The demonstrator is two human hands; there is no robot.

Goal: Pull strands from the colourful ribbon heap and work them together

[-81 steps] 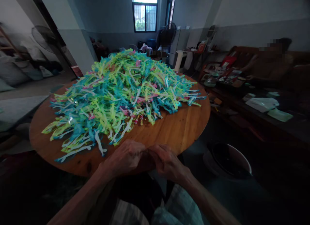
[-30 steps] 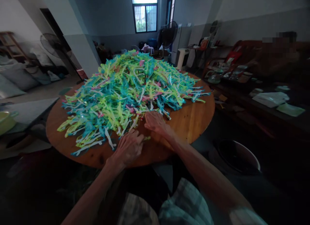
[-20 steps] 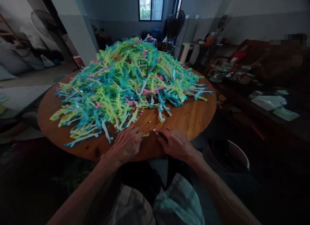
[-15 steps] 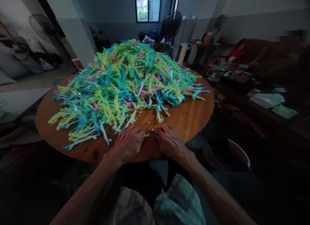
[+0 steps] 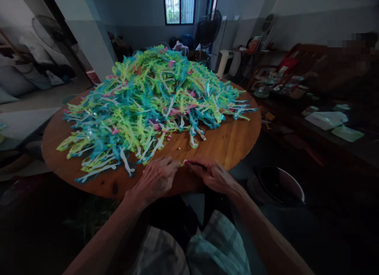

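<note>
My left hand (image 5: pixel 160 174) is closed at the table's near edge, its fingertips pinching a small yellow-green piece (image 5: pixel 181 164), mostly hidden. Facing it, my right hand (image 5: pixel 213 174) is also closed, thumb and fingers pressed on a small pink-and-white piece (image 5: pixel 186 161). The two small pieces meet or nearly touch in the gap between the hands; I cannot tell if they are joined. Beyond the hands rises a big heap of soft plastic strips (image 5: pixel 154 93) in blue, yellow-green and pink, many with white ends.
The heap covers much of the round wooden table (image 5: pixel 237 141). Right of the table stands a bucket (image 5: pixel 280 186). A dark bench with plastic bags (image 5: pixel 325 121) lies farther right, with a person at the far right. Standing fans (image 5: pixel 209 28) are behind and to the left.
The two hands' fingertips have come closer together, and the pink-and-white piece now sits against the yellow-green one. My right hand has turned slightly. The view has shifted a little.
</note>
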